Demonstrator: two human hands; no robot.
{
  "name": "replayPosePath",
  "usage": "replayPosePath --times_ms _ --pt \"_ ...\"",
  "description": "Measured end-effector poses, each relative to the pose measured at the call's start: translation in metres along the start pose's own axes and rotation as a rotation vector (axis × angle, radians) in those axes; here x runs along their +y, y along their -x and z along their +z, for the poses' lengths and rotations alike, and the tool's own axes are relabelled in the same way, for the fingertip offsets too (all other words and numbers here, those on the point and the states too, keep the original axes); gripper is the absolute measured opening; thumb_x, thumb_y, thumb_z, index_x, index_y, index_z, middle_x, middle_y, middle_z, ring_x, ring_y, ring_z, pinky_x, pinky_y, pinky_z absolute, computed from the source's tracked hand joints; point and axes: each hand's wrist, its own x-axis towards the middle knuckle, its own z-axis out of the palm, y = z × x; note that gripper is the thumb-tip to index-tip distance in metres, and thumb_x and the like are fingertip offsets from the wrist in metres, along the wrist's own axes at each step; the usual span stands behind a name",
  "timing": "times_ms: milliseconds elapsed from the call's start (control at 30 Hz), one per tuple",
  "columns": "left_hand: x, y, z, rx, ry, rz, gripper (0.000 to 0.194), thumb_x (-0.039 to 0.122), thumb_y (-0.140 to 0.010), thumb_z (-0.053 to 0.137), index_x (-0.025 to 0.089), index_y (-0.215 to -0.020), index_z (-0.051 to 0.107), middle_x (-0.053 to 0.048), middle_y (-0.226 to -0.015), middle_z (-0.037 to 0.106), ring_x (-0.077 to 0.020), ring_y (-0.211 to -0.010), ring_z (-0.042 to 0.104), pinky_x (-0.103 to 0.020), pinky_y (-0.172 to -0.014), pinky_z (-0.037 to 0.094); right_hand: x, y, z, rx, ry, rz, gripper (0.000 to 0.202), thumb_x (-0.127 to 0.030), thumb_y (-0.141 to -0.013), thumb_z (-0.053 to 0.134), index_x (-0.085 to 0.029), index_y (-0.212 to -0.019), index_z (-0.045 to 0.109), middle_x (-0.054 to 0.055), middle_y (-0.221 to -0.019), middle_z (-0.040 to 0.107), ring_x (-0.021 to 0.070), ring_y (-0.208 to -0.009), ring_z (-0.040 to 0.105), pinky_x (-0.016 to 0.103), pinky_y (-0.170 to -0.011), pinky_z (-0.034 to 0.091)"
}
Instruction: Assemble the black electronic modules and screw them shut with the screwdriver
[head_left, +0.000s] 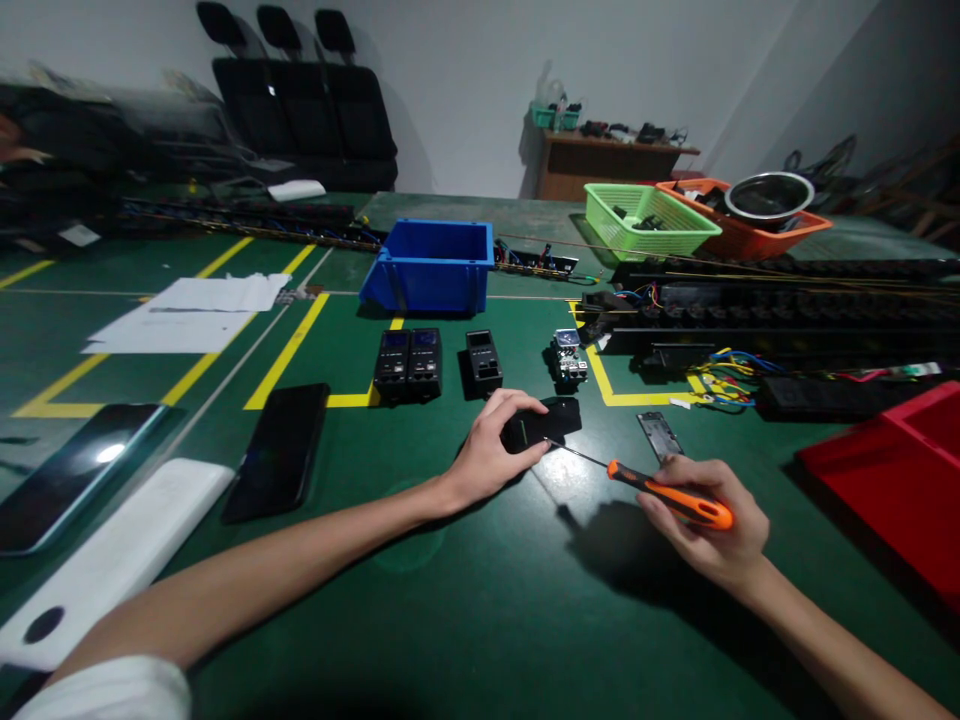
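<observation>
My left hand (491, 450) grips a black flat housing (564, 415) on the green table, thumb on the near side and fingers over the far side. In my right hand (724, 525) is an orange and black screwdriver (667, 495), its thin shaft pointing left. Its tip meets the near edge of the housing by my left thumb, though exact contact is hard to tell. Beyond my hands stand a black module case (484, 360), a pair of black modules with small screens (409, 362) and a bare circuit board assembly (570, 357). A small grey plate (660, 436) lies beside my right hand.
A blue bin (435, 270) stands behind the modules; a red bin (892, 470) is at right. Black rails with loose wires (731, 375) lie at back right, near green (645, 235) and orange baskets. Phones (281, 450), a white case (112, 560) and papers (187, 310) lie left.
</observation>
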Motion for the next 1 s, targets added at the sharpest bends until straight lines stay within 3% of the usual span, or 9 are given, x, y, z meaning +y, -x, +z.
replayPosePath --times_ms 267,600,767,1000 --pt "0.000 0.000 0.000 -0.008 -0.004 0.002 0.034 0.016 -0.079 0.069 0.022 -0.110 0.057 -0.005 -0.114 0.054 -0.0195 -0.112 0.052 -0.037 -0.101 0.041 -0.006 -0.007 0.004 -0.118 -0.094 -0.117 0.037 -0.003 -0.071 0.067 -0.022 -0.102 0.060 0.002 -0.074 0.059 0.0158 -0.062 0.059 0.031 -0.057 0.050" --pt "0.000 0.000 0.000 0.007 -0.001 -0.030 0.034 0.017 -0.079 0.069 0.022 -0.110 0.056 -0.004 -0.112 0.055 -0.0192 -0.109 0.053 -0.036 -0.098 0.042 -0.005 -0.003 0.012 0.089 -0.185 0.030 0.039 -0.007 -0.073 0.068 -0.023 -0.106 0.054 0.002 -0.081 0.060 0.0185 -0.071 0.061 0.033 -0.063 0.051" --pt "0.000 0.000 0.000 -0.001 -0.010 -0.032 0.034 0.017 -0.079 0.069 0.022 -0.110 0.056 -0.005 -0.112 0.056 -0.0203 -0.110 0.053 -0.037 -0.098 0.042 -0.005 0.003 0.013 0.176 -0.090 0.117 0.038 -0.014 -0.076 0.071 -0.024 -0.109 0.054 0.003 -0.088 0.061 0.0178 -0.074 0.063 0.032 -0.066 0.053" --pt "0.000 0.000 0.001 0.007 -0.007 -0.038 0.034 0.018 -0.079 0.069 0.022 -0.110 0.056 -0.004 -0.111 0.056 -0.0194 -0.108 0.054 -0.035 -0.097 0.042 -0.009 0.001 0.011 0.153 0.006 0.195 0.023 -0.020 -0.079 0.070 -0.022 -0.099 0.059 0.002 -0.084 0.061 0.0143 -0.066 0.061 0.025 -0.059 0.051"
